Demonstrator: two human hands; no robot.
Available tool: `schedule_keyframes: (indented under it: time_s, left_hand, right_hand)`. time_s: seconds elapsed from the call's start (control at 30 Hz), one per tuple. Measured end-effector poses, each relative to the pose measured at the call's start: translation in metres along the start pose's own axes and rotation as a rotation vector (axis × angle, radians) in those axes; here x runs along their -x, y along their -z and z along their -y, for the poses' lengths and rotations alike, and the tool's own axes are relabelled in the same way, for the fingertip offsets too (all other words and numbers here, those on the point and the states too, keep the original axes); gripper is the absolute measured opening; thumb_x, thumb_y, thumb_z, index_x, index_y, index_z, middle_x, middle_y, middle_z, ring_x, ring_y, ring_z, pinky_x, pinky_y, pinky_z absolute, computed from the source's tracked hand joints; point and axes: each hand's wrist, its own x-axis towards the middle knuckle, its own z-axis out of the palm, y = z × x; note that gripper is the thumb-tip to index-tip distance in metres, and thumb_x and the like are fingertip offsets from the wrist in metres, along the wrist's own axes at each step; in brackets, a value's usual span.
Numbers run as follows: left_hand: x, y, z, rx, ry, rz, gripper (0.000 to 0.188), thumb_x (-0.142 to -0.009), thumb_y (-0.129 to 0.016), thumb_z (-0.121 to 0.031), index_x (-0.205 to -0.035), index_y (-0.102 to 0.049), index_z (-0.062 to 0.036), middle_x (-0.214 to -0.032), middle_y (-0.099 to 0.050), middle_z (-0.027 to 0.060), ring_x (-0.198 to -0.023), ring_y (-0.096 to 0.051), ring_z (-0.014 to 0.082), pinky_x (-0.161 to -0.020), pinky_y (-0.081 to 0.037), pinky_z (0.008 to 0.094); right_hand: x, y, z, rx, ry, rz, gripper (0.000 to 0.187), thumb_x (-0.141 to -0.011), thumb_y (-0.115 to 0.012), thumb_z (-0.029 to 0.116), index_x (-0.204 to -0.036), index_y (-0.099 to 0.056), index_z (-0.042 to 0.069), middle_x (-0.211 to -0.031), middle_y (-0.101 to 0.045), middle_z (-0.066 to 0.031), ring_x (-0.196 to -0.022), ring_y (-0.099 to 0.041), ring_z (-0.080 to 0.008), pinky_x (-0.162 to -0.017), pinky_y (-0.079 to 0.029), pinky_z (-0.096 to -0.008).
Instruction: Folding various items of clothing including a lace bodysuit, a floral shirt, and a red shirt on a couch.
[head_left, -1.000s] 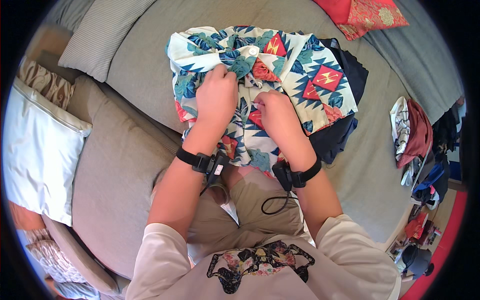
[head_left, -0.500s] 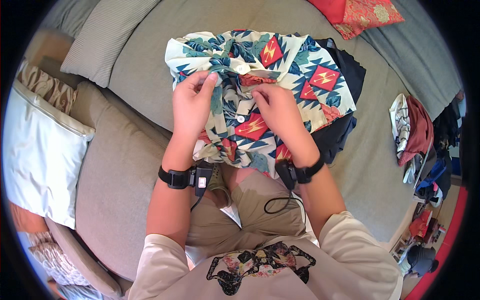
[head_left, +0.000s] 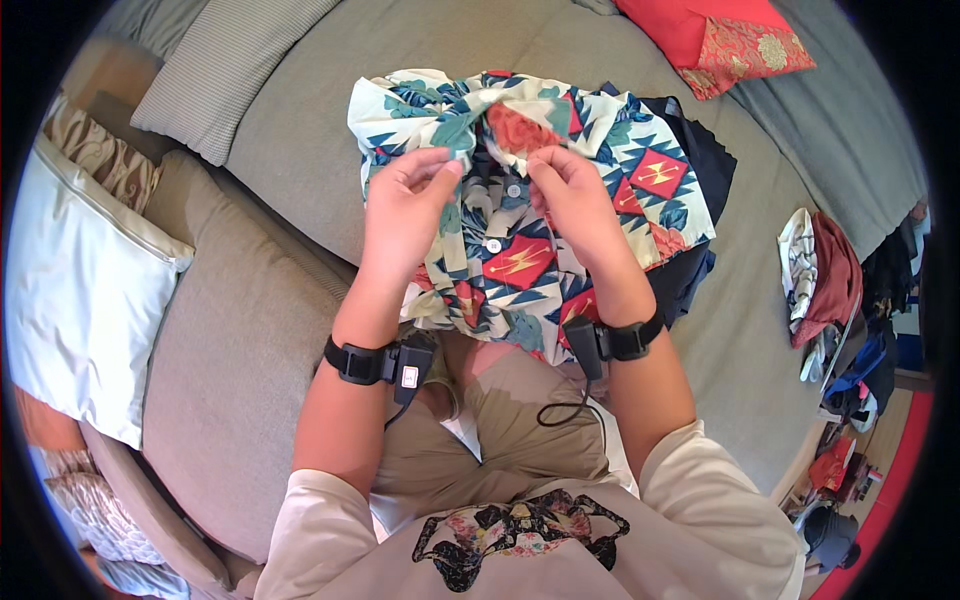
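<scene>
A white button-up shirt (head_left: 520, 262) printed with teal leaves and red diamonds lies rumpled in front of me, its front opening partly spread. My left hand (head_left: 408, 212) pinches the shirt's left front edge between thumb and fingers. Opposite it, my right hand (head_left: 585, 208) grips the other front edge near a patch of red print, fingers closed. Between the hands a pale button (head_left: 493, 245) shows on the lower placket, and a greyer button (head_left: 513, 190) sits above it. The exact fabric under my fingertips is partly hidden. Straps with small black devices ring both wrists.
Under the shirt's right side lies a dark garment (head_left: 712, 165), all on a grey-brown sofa (head_left: 740, 380). A red cushion (head_left: 690, 40), a ribbed grey cushion (head_left: 215, 85) and a shiny white cushion (head_left: 95, 300) surround it. More clothes (head_left: 830, 280) hang over the right edge.
The upper front has been drawn apart, exposing more red print and the greyer button. Both hands have shifted slightly right in view, and the left hand's fingers have repositioned along the edge.
</scene>
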Motion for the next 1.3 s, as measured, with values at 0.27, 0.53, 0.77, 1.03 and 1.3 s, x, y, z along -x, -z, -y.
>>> schedule_keyframes:
  time_s: [0.27,0.53,0.77,1.03,1.3]
  left_hand:
    - [0.006,-0.005,-0.003,0.185,0.151,0.077,0.027,-0.092,-0.075,-0.012,-0.114,-0.068,0.0017,-0.092,-0.071,0.0019,-0.076,-0.062,0.0067,-0.061,-0.043,0.0206]
    - [0.011,0.002,-0.011,0.362,0.136,0.216,0.020,-0.094,-0.071,-0.009,-0.112,-0.065,-0.0011,-0.088,-0.070,0.0015,-0.069,-0.062,0.0078,-0.055,-0.038,0.0197]
    - [0.016,-0.015,-0.006,0.219,0.123,0.179,0.020,-0.100,-0.062,-0.010,-0.114,-0.057,0.0029,-0.089,-0.072,0.0062,-0.066,-0.066,0.0109,-0.059,-0.043,0.0216]
    - [0.021,-0.022,-0.003,0.172,0.034,0.057,0.022,-0.099,-0.064,-0.007,-0.116,-0.057,0.0053,-0.094,-0.072,0.0091,-0.069,-0.067,0.0119,-0.062,-0.051,0.0232]
    - [0.026,-0.026,-0.007,0.266,0.126,0.076,0.017,-0.101,-0.063,-0.009,-0.112,-0.057,0.0028,-0.091,-0.072,0.0069,-0.069,-0.069,0.0115,-0.062,-0.052,0.0222]
  right_hand:
    - [0.016,-0.024,0.004,0.895,0.773,-0.237,0.010,-0.088,-0.070,0.011,-0.090,-0.063,0.004,-0.085,-0.066,-0.0119,-0.079,-0.066,-0.0320,-0.069,-0.053,-0.0425]
    - [0.015,-0.029,-0.002,0.934,0.820,-0.320,0.010,-0.086,-0.070,0.009,-0.088,-0.062,0.004,-0.083,-0.064,-0.0112,-0.078,-0.066,-0.0302,-0.069,-0.053,-0.0415]
    - [0.020,-0.029,-0.005,0.869,0.826,-0.351,0.010,-0.084,-0.071,0.006,-0.089,-0.062,0.004,-0.083,-0.063,-0.0119,-0.078,-0.065,-0.0319,-0.068,-0.053,-0.0413]
    - [0.025,-0.028,-0.007,0.940,0.900,-0.433,0.013,-0.082,-0.074,0.002,-0.092,-0.065,0.004,-0.082,-0.065,-0.0109,-0.074,-0.064,-0.0305,-0.066,-0.051,-0.0387]
    - [0.020,-0.031,-0.013,0.957,1.029,-0.508,0.014,-0.078,-0.075,0.006,-0.087,-0.065,0.007,-0.084,-0.066,-0.0067,-0.074,-0.062,-0.0261,-0.065,-0.050,-0.0384]
